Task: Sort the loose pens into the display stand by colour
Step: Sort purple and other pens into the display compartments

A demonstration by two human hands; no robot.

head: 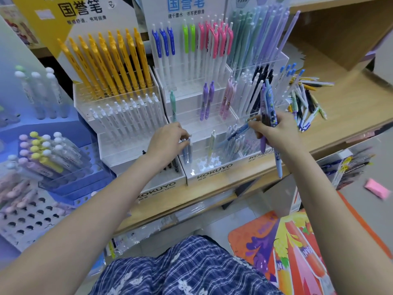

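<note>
The white front lip of the clear acrylic display stand (214, 170) reads "KOKUYO since 1905", and the same wording shows on the white neighbouring stand front (157, 191). The yellow header card (80, 9) and the white header card (186, 4) both read "国誉笔", the white one adding "速干墨水 书写更顺滑".

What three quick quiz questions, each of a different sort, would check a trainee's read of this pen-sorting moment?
1. True or false: the right hand holds only one pen.
2. Which is the left hand doing? A) resting on the shelf B) setting pens into the front row of the display stand C) pulling out a yellow pen
3. Where does the pile of loose pens lie?

Key
1. False: it grips a bunch of pens.
2. B: its fingers hold bluish pens in the front row.
3. On the wooden shelf, to the right of the stand.
</note>
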